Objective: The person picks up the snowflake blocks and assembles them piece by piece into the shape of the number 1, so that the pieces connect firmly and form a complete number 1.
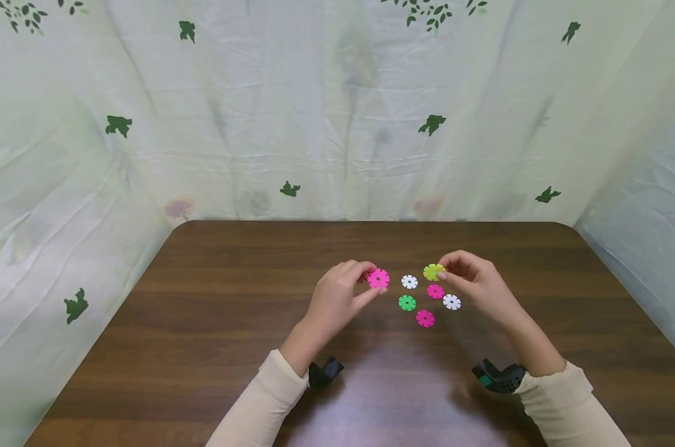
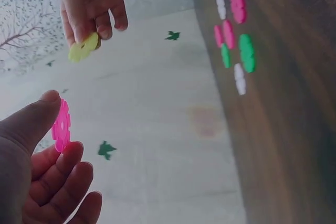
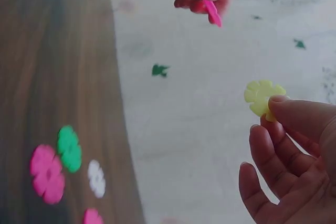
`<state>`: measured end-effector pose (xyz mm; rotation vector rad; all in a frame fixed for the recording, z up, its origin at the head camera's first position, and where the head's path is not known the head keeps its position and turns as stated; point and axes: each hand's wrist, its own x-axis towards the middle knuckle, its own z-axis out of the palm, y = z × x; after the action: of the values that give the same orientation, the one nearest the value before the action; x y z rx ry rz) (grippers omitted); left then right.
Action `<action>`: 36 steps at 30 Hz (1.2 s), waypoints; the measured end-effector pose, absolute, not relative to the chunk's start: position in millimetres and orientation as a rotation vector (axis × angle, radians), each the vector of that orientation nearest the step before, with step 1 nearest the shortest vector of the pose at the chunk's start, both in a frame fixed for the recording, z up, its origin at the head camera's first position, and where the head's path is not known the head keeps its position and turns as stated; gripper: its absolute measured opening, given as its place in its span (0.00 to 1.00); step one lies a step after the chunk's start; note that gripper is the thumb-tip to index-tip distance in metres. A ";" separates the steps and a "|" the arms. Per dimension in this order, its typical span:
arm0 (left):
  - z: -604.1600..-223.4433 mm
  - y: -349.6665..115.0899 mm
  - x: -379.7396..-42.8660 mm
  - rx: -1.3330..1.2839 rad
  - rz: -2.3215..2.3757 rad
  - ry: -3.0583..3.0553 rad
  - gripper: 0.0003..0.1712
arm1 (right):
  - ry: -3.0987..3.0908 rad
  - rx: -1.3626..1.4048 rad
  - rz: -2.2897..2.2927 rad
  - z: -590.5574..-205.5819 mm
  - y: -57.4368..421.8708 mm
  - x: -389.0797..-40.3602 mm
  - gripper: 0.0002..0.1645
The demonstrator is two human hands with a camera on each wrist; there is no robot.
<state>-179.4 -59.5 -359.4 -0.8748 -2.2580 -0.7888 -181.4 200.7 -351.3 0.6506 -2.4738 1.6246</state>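
Note:
My left hand (image 1: 334, 297) pinches a bright pink notched flower-shaped disc (image 1: 378, 279) by its edge between thumb and fingers. Opposite it, my right hand (image 1: 479, 287) holds a yellow disc (image 1: 431, 272) of the same kind, thumb on its face. Both discs are up off the table and apart from each other. In the left wrist view the pink disc (image 2: 62, 127) stands nearly edge-on, while the yellow disc (image 3: 260, 97) faces the right wrist camera. Between and below the hands lie a white disc (image 1: 409, 282), a green disc (image 1: 407, 303) and a pink disc (image 1: 434, 291).
Nearer me on the brown wooden table (image 1: 214, 310) are another pink disc (image 1: 425, 318) and another white disc (image 1: 451, 302). A pale curtain (image 1: 315, 112) with green bird shapes hangs behind the table's far edge. Black wrist cameras (image 1: 499, 376) are strapped on both arms.

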 end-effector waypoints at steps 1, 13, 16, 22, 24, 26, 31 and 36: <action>-357.6 -60.6 -179.1 -0.886 -0.787 -2.244 0.19 | -2.466 0.665 1.634 -349.1 197.5 -181.9 0.09; -352.8 -67.6 -177.4 -0.984 -0.755 -2.179 0.21 | -2.426 0.813 1.670 -320.2 155.1 -170.7 0.06; -352.8 -66.8 -176.4 -1.001 -0.748 -2.183 0.21 | -2.437 0.825 1.653 -319.4 151.3 -169.6 0.06; -352.5 -64.6 -174.0 -1.013 -0.763 -2.174 0.21 | -2.423 0.851 1.666 -321.8 148.0 -167.1 0.08; -352.5 -63.8 -173.2 -1.019 -0.770 -2.177 0.21 | -2.419 0.851 1.664 -322.9 147.3 -165.9 0.08; -352.9 -63.1 -172.4 -1.027 -0.778 -2.180 0.21 | -2.417 0.856 1.654 -324.1 147.0 -164.8 0.08; -354.2 -63.1 -168.8 -1.041 -0.770 -2.187 0.20 | -2.415 0.899 1.621 -326.8 145.9 -163.3 0.09; -356.5 -65.5 -164.0 -1.042 -0.793 -2.195 0.20 | -2.398 0.939 1.608 -327.5 143.4 -161.8 0.10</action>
<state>-164.0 -65.5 -356.5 -1.0420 -2.1952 -0.7935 -161.8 143.4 -327.5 0.9392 -2.3979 1.6078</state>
